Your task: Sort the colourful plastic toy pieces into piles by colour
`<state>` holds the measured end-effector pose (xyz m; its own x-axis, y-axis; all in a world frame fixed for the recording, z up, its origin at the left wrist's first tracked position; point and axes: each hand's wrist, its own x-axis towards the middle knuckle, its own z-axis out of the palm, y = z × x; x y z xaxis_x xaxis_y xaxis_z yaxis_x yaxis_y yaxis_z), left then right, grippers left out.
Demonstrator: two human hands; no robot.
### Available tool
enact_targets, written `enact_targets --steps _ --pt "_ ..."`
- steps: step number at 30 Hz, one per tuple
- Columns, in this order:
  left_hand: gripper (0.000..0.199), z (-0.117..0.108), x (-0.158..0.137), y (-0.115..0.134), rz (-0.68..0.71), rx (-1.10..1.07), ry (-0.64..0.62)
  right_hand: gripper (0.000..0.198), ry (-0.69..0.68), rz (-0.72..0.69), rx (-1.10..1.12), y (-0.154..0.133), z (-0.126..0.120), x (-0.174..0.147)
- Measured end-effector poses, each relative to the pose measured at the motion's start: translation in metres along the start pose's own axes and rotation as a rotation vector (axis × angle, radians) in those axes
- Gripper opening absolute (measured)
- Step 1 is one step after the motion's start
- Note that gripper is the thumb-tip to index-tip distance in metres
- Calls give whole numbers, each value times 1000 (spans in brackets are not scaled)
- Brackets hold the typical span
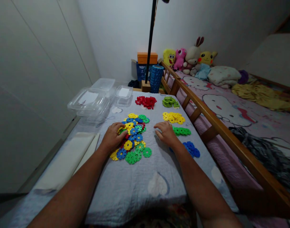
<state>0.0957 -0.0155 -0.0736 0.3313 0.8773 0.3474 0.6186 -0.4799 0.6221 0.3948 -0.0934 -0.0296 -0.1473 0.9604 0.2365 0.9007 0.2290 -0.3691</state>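
Note:
My left hand (113,136) rests on the left side of a mixed pile of snowflake-shaped plastic discs (134,130), its thumb and fingers apart over several pieces. Yellow, blue, green and a few red discs overlap in this pile. My right hand (166,134) is over the cloth, between the mixed pile and a row of green discs (183,131), fingers apart and nothing seen in them. Behind it lie yellow discs (173,117); blue discs (191,149) lie partly hidden by my right forearm. Farther back are red pieces (146,102) and light green pieces (170,102).
Clear plastic boxes (90,99) are stacked at the back left, with a smaller lidded box (124,92) beside them. A folded pale cloth (66,156) lies at left. A wooden bed rail (202,112) runs along the right; a black pole (150,41) stands behind.

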Motion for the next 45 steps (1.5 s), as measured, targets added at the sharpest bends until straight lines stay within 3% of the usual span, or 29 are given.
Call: enact_targets --steps 6,14,22,30,36,41,45 --pt "40 0 0 1 -1 2 -5 38 -128 -81 -20 -26 16 -1" --pt "40 -1 -1 4 -16 -9 4 48 -161 -106 -51 -30 35 3" --pt "41 -3 -2 5 -13 -25 -10 24 -130 -97 -71 -29 28 7" --pt "41 -4 -1 6 -21 -13 -19 30 -94 -104 -80 -26 34 6" --pt "41 -3 -1 4 -11 -15 -20 24 -88 -62 -101 -27 33 5" --pt "42 -2 -2 3 -12 -7 -19 40 -69 -125 -31 -27 37 7" --pt "41 -1 -1 2 -3 -3 -18 25 -111 -132 -59 -28 38 9"
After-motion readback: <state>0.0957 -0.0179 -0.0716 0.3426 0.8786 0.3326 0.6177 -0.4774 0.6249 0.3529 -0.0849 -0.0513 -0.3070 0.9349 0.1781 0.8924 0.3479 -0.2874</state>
